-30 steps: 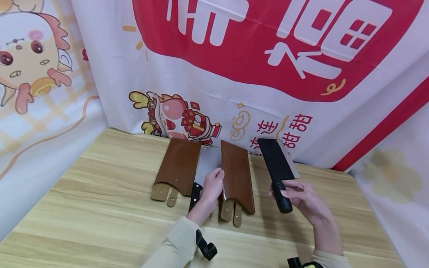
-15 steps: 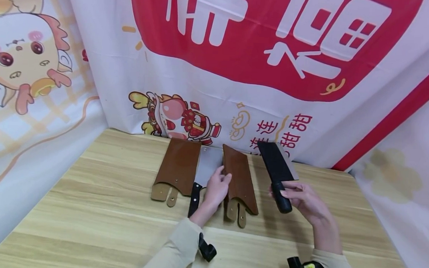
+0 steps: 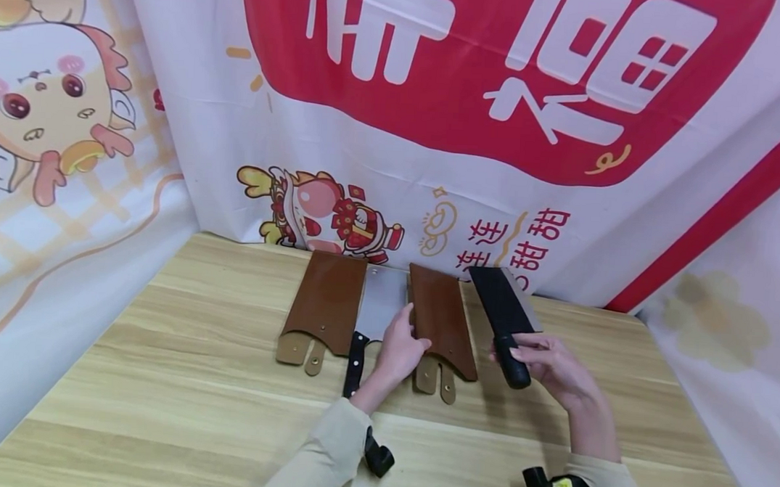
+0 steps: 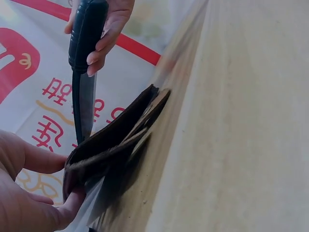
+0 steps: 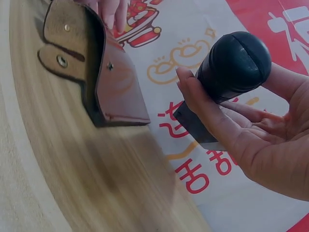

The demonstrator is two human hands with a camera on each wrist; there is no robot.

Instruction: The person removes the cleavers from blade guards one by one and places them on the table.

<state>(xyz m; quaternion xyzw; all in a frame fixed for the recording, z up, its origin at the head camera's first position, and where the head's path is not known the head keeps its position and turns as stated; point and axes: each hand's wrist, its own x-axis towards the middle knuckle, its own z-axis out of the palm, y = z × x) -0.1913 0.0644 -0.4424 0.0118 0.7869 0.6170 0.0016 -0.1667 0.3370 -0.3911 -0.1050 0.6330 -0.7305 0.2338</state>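
My right hand (image 3: 555,363) holds a cleaver by its black handle, with the dark blade (image 3: 500,300) pointing away toward the backdrop. Left of it, a brown leather knife sheath (image 3: 442,315) has its mouth and two tan straps toward me. My left hand (image 3: 400,351) pinches this sheath at its left edge. In the left wrist view, the thumb and a finger (image 4: 72,205) squeeze the edge of the sheath (image 4: 113,140), whose mouth gapes. The right wrist view shows the butt of the handle (image 5: 236,65) in the right hand's curled fingers.
A second cleaver (image 3: 381,305) with a bare steel blade and black riveted handle lies left of the left hand, partly hidden by it. Beside it lies another brown sheath (image 3: 327,299). A printed cloth backdrop (image 3: 433,158) stands behind the wooden table (image 3: 162,379).
The left hand has shifted right and regripped the right-hand sheath's edge. That sheath has moved slightly right and lies flatter. The held cleaver has come down a little.
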